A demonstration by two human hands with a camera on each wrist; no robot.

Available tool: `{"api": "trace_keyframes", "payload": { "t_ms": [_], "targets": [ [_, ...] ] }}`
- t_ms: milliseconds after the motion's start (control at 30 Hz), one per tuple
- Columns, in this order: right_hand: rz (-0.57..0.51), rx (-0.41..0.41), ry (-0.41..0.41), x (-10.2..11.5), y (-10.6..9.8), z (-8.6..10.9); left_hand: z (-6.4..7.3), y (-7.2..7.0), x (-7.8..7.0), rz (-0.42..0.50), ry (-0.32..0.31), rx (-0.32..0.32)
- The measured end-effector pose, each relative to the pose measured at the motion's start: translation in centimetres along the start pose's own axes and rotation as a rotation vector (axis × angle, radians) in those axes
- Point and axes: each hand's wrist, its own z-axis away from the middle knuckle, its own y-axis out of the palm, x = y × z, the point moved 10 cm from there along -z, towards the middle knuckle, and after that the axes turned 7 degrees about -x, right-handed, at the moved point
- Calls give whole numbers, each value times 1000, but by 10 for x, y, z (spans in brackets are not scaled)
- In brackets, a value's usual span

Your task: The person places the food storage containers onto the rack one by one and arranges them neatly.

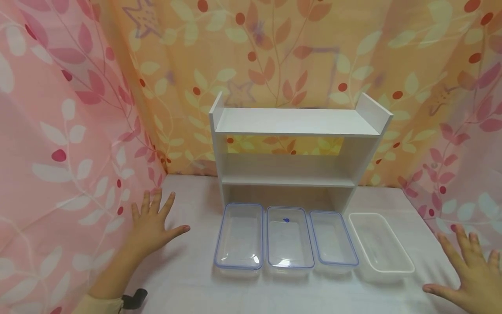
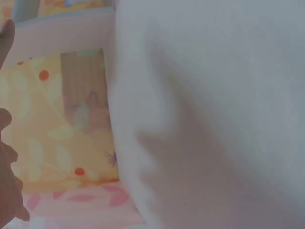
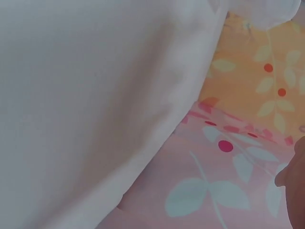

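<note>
My left hand [image 1: 150, 229] hovers over the left part of the table with its fingers spread, holding nothing. At the far right of the head view my right hand [image 1: 472, 274] is spread in the same way, its right side cut off by the frame edge. Between the hands stands a row of clear plastic containers: a large blue-rimmed container [image 1: 240, 235], a second blue-rimmed one [image 1: 290, 237], a narrower blue-rimmed one [image 1: 334, 237], and a white-rimmed container [image 1: 380, 244] nearest my right hand. In each wrist view only part of the hand shows at the side.
Behind the containers stands a white shelf unit [image 1: 288, 181] with raised sides. The table [image 1: 188, 288] has a white cover. Orange patterned curtain [image 1: 274, 52] hangs at the back, pink patterned curtain [image 1: 51, 131] at the left, and more pink at the right.
</note>
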Motion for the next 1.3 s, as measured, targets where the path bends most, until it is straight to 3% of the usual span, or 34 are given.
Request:
{"api": "trace_keyframes", "payload": {
  "t_ms": [233, 600, 800, 1033, 1300],
  "targets": [
    [-114, -26, 49, 2, 2, 0, -8, 3, -17, 188, -43, -14],
    [-272, 0, 63, 6, 12, 0, -20, 10, -33, 437, -106, -50],
    [-335, 21, 106, 10, 19, -2, -23, 18, -38, 505, -127, -45],
    [-336, 88, 217, 8, 29, 1, -27, 25, -43, 553, -161, -34],
    [-387, 98, 257, 12, 29, 1, -33, 34, -52, 624, -168, -46]
  ]
}}
